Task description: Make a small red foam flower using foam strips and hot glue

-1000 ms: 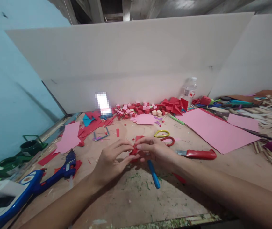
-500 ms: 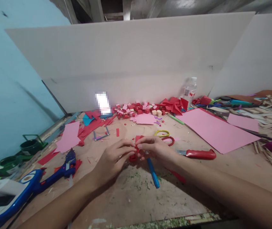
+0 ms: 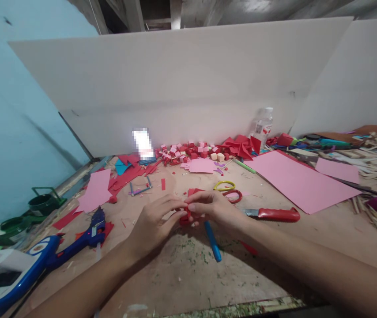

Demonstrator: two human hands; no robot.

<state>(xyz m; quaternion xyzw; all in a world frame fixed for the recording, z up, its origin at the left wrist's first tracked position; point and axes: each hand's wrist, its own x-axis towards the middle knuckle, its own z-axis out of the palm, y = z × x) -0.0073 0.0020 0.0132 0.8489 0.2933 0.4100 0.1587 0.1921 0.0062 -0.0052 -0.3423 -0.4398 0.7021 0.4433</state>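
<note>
Fingertips of both hands pinch a small red paper piece [image 3: 185,218] in the middle of the table; they partly hide its shape. My left hand [image 3: 152,221] grips it from the left with bent fingers. From the other side, my right hand [image 3: 213,206] is closed on it, thumb and forefinger together. Just beyond the fingers lies a flat red paper scrap [image 3: 195,191]. A blue pen-like stick [image 3: 213,241] rests below the right hand. Scissors with one yellow and one red handle loop [image 3: 233,195] lie behind that hand, partly covered.
Small red and pink cubes [image 3: 193,152] are heaped along the white board [image 3: 188,88]. A red-handled knife [image 3: 276,214] and a large pink sheet [image 3: 303,181] lie right. On the left are a blue glue gun [image 3: 79,240] and pink paper [image 3: 96,190]. A bottle [image 3: 264,126] stands behind.
Both hands stay together at the same spot. The right fingers have shifted slightly left and down around the red paper piece, and the left fingers have moved a little.
</note>
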